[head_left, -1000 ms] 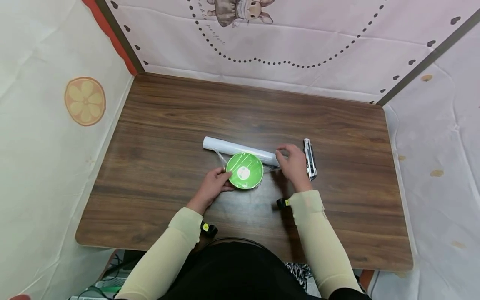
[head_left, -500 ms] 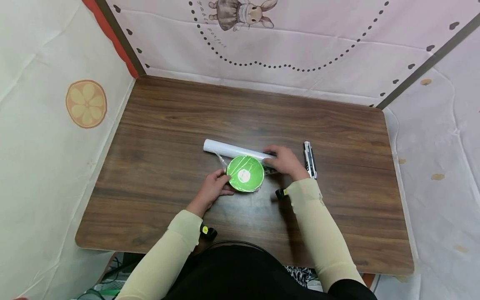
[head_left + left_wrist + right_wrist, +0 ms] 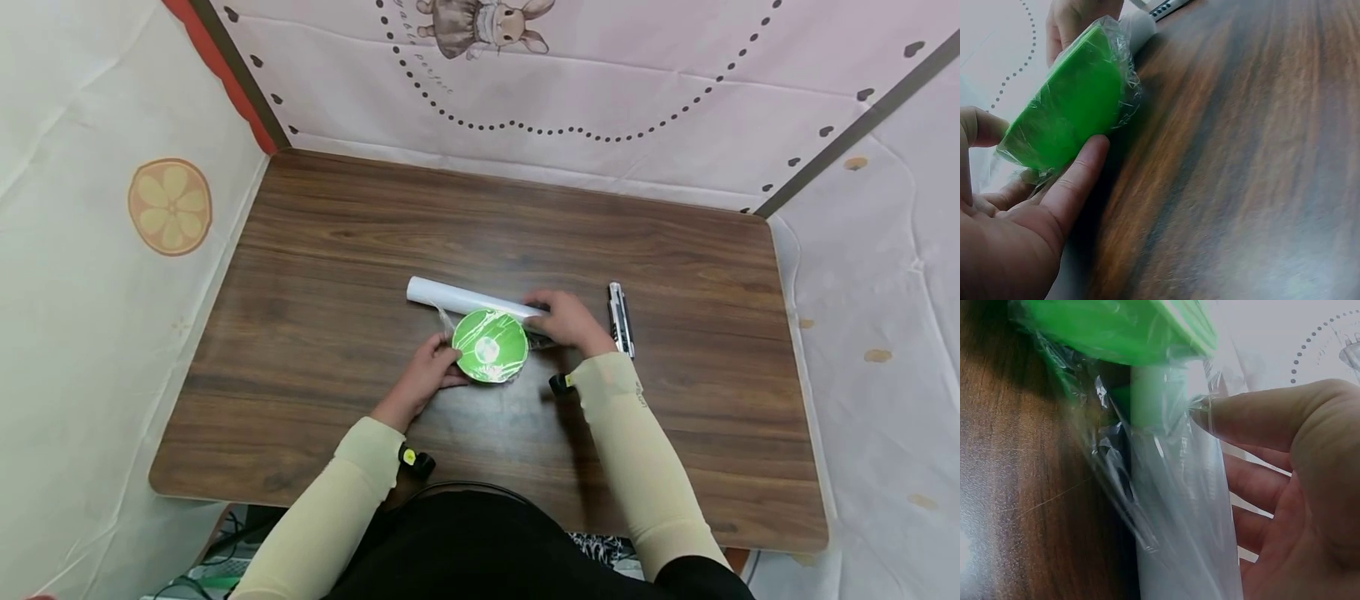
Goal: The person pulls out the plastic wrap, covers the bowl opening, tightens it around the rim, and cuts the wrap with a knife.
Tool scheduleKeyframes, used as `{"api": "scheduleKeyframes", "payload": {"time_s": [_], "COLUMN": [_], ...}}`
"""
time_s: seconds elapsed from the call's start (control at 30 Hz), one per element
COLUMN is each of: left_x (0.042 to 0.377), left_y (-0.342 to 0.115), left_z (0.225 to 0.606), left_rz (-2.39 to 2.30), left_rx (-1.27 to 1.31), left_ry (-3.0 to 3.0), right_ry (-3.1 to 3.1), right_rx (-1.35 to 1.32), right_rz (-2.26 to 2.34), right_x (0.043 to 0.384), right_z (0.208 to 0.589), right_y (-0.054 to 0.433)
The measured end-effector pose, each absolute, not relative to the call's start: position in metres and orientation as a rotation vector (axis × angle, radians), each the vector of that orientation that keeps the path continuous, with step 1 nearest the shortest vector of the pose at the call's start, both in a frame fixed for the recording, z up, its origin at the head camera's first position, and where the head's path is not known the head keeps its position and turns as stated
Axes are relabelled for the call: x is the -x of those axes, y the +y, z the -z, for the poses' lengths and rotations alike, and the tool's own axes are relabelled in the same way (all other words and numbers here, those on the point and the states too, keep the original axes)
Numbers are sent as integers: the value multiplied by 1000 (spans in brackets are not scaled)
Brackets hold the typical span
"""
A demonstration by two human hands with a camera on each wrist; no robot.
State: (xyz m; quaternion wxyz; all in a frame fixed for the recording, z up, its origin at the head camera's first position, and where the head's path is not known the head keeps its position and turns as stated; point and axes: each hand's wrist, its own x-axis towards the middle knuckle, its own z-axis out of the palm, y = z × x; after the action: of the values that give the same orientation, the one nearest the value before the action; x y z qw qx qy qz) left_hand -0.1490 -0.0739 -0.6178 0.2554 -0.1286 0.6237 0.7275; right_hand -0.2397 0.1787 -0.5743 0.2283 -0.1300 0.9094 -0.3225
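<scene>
A green bowl [image 3: 490, 346] wrapped in clear plastic film [image 3: 1166, 462] is tilted up off the table in the wrist views. My left hand [image 3: 422, 377] holds its left edge, with the thumb on top and fingers under the curved side in the left wrist view. Behind the bowl lies a white roll [image 3: 457, 297], slanting down to the right. My right hand [image 3: 566, 321] grips the roll's right end; its thumb [image 3: 1254, 415] presses at the film along the roll, and the other fingers lie on the far side. Film from the bowl drapes over the roll.
A long, narrow black-and-silver object [image 3: 620, 320] lies just right of the right hand. The brown wooden table [image 3: 337, 233] is bordered by a printed back sheet [image 3: 600, 92] and white side sheets. A dark cable runs along the front edge.
My right hand has moved left from beside the silver object onto the roll's right end and taken hold there. The left hand and bowl have hardly moved.
</scene>
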Motion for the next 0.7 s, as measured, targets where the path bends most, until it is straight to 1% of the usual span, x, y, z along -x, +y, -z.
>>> {"api": "scheduleKeyframes", "payload": {"time_s": [0.17, 0.43, 0.7], "left_x": [157, 168, 184], "left_y": [-77, -76, -75], "left_z": [620, 618, 617], "left_rz": [-1985, -1980, -1956], "left_rx": [347, 349, 356], "left_ry": [1698, 1721, 1728], "right_ry": [2526, 2582, 2627], "right_rx": [360, 281, 58], "right_rz": [914, 940, 1058], "right_x": [239, 233, 225], "right_z": [577, 576, 582], "right_y": [180, 186, 192]}}
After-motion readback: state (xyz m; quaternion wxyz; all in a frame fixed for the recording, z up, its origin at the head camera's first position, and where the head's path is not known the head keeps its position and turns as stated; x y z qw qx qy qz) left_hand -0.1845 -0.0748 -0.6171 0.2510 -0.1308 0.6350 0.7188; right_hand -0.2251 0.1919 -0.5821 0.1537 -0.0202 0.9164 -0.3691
